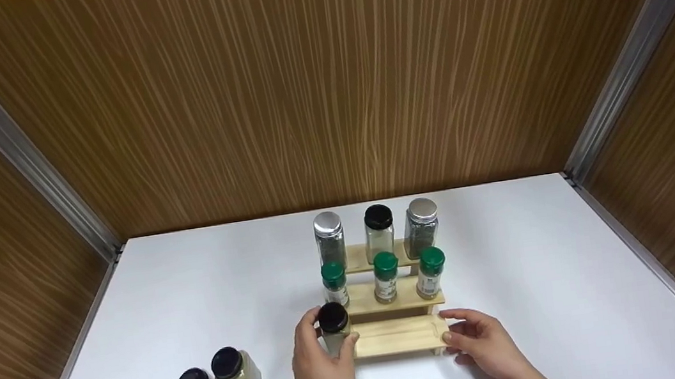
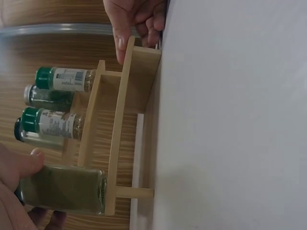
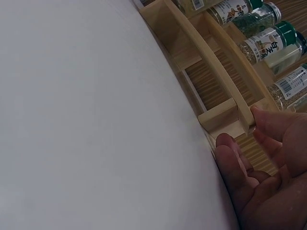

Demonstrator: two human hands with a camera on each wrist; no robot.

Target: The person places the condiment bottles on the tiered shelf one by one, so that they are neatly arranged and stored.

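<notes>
The left hand [image 1: 323, 375] grips a black-capped jar [image 1: 333, 319] standing at the left end of a wooden rack [image 1: 397, 336] on its lowest tier, while the right hand [image 1: 485, 345] pinches that tier's right end.

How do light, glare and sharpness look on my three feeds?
Head: bright, pale glare on the white table before the rack, labels on the green-capped jars too small to read; left wrist: turned sideways, dim, hazy, soft shadow on the table; right wrist: tilted, dim, shadow along the right hand.
</notes>
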